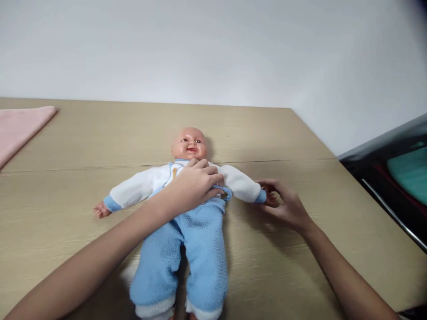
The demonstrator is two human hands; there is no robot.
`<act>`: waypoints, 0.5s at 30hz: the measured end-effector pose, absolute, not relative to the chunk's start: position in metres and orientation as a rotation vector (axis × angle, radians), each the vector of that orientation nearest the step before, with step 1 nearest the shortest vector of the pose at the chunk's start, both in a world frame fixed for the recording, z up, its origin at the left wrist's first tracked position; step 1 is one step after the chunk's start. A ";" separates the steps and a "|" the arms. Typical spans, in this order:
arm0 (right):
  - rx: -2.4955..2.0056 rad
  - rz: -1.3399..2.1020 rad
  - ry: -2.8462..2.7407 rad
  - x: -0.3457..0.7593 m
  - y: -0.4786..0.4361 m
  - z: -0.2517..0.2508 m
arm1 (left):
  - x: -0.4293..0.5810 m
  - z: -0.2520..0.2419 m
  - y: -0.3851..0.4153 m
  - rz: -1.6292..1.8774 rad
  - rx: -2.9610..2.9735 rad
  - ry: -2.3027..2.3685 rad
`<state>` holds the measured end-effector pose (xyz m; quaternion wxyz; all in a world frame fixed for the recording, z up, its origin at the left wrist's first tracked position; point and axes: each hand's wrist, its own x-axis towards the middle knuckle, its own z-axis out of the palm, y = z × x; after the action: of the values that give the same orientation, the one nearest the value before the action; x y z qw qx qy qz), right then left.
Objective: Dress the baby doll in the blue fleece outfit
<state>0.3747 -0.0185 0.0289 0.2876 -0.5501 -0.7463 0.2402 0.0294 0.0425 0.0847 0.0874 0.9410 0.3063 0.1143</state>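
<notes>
A baby doll (187,222) lies on its back on a wooden table (83,133), head away from me. It wears a white top with blue cuffs and fuzzy blue trousers. My left hand (195,184) rests on the doll's chest, fingers curled onto the top and its blue strap. My right hand (287,204) is at the end of the doll's outstretched arm, fingers around its small hand and blue cuff (263,195). The doll's other arm (130,193) lies stretched out to the left, untouched.
A folded pink cloth (20,126) lies at the table's far left corner. A white wall stands behind the table. To the right of the table's edge is a dark container (393,186) with a teal item (410,171) and a metal bar.
</notes>
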 end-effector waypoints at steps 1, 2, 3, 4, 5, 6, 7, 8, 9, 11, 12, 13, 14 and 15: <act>-1.427 0.630 -1.941 0.374 -0.016 0.033 | 0.029 0.082 0.042 0.379 2.827 0.877; -1.364 0.637 -1.876 0.372 -0.013 0.037 | 0.029 0.080 0.042 0.418 2.852 0.833; -1.288 0.661 -1.808 0.369 -0.009 0.042 | 0.030 0.078 0.042 0.450 2.876 0.785; -1.219 0.702 -1.753 0.366 -0.003 0.047 | 0.030 0.076 0.042 0.479 2.898 0.740; -1.160 0.746 -1.717 0.361 0.003 0.053 | 0.030 0.074 0.043 0.507 2.919 0.699; -1.118 0.791 -1.704 0.356 0.008 0.058 | 0.031 0.073 0.043 0.529 2.936 0.664; -1.093 0.825 -1.709 0.349 0.014 0.064 | 0.030 0.073 0.043 0.548 2.953 0.624; -1.087 0.841 -1.723 0.341 0.019 0.069 | 0.030 0.073 0.042 0.569 2.967 0.587; -1.095 0.837 -1.734 0.332 0.024 0.074 | 0.030 0.072 0.042 0.604 2.980 0.547; -1.125 0.778 -1.737 0.314 0.031 0.081 | 0.028 0.073 0.041 0.710 3.008 0.461; -1.139 0.737 -1.742 0.304 0.033 0.084 | 0.027 0.073 0.041 0.780 3.020 0.417; -1.144 0.698 -1.757 0.296 0.034 0.085 | 0.026 0.073 0.041 0.852 3.032 0.374; -1.137 0.665 -1.784 0.289 0.034 0.085 | 0.025 0.072 0.041 0.923 3.042 0.333; -1.114 0.638 -1.821 0.283 0.033 0.084 | 0.024 0.072 0.041 0.980 3.051 0.288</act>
<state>0.2834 0.0334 0.0838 0.4408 -0.4488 -0.7336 0.2571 0.0243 0.0407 0.0718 -0.0379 0.9476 0.0896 0.3043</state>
